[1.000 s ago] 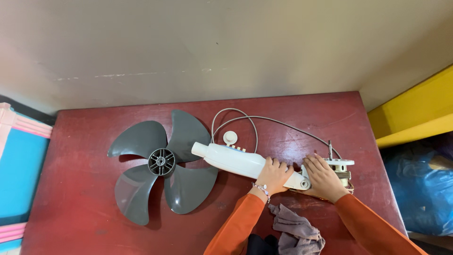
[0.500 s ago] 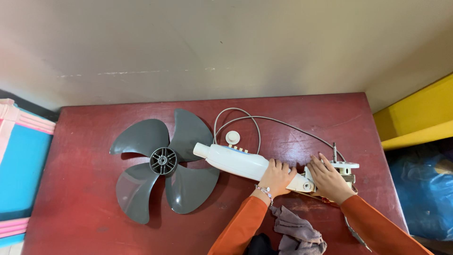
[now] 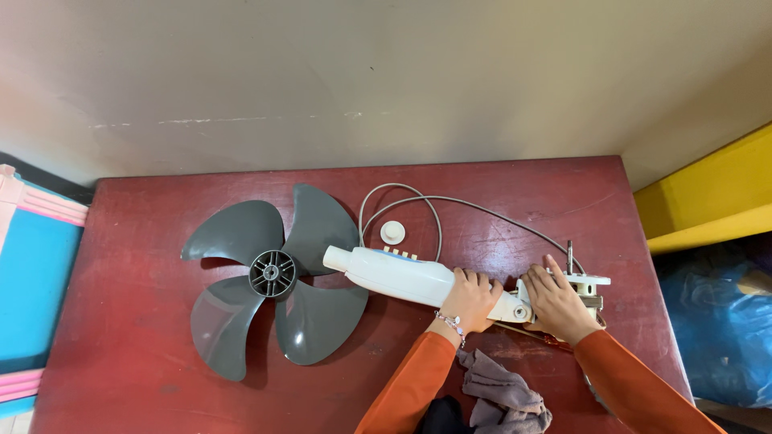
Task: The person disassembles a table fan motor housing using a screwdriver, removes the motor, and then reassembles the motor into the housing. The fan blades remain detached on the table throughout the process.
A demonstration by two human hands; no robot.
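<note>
Left hand [image 3: 469, 299] was clenched around the white plastic fan stand column [image 3: 394, 276], lying flat on the dark red wooden table [image 3: 145, 321]; my right hand [image 3: 555, 304] grasped the white motor mount [image 3: 585, 283] at its end. I judged the loose grey cord [image 3: 450, 201] could snag, or the column roll onto the grey three-bladed plastic fan blade [image 3: 269, 277]. No containers showed, only a grey cloth [image 3: 498, 394].

Small repair corner, dismantled fan blade [image 3: 269, 277] on worn red table [image 3: 145, 378], plain wall [image 3: 362, 72]
</note>
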